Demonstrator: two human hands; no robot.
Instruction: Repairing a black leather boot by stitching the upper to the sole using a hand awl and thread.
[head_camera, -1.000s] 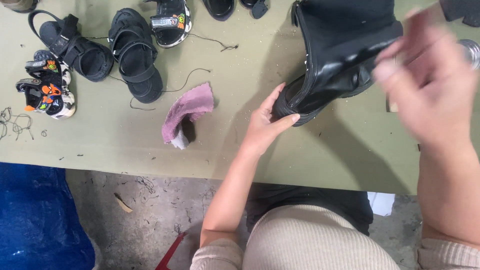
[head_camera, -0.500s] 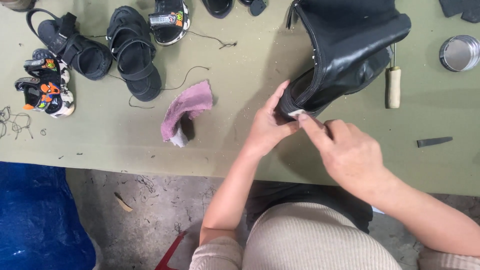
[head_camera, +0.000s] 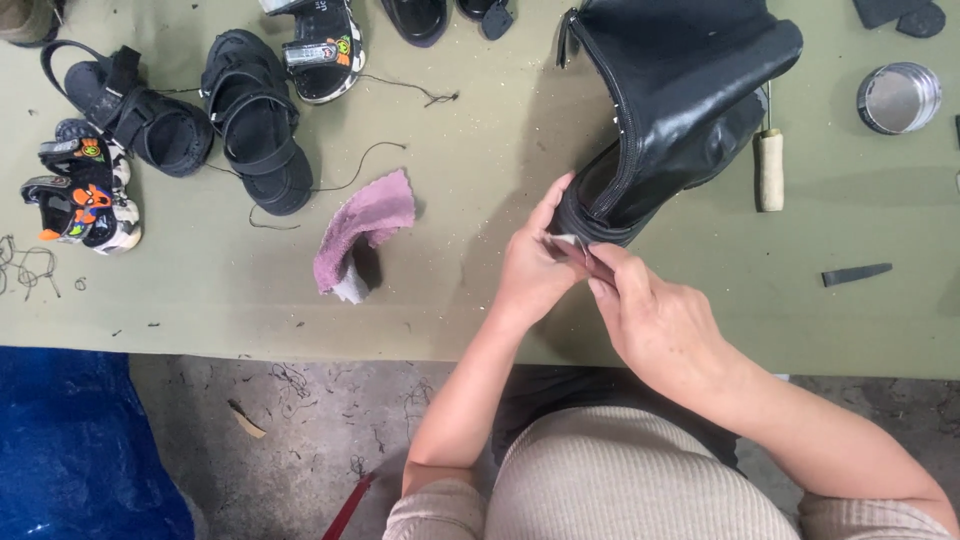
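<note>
Fingertips of both our hands meet at the lower end of the black leather boot (head_camera: 680, 110), where its zipper runs down to the sole. Our left hand (head_camera: 530, 270) has its fingers curled together, the index and thumb pinching a small flat piece against the boot's edge; what that piece is we cannot tell, since it is thin and half hidden. Our right hand (head_camera: 665, 325) comes in from the lower right, its fingers pressed together and closed on the same small piece from the other side, so the two hands touch.

From the head camera we see the boot lying on its side on the olive-green table (head_camera: 480, 170), its shaft pointing to the upper right and its zipper open along the side facing us. Just beside the boot on the right lies a tool with a pale wooden handle (head_camera: 769, 172), and farther right a round metal tin (head_camera: 898, 97). A pink cloth (head_camera: 362, 225) is crumpled to the left of our hands, well apart from them. Black sandals (head_camera: 250, 130) and a small colourful child's sandal (head_camera: 85, 195) lie along the left part of the table, with loose dark thread (head_camera: 340, 170) trailing between them.
</note>
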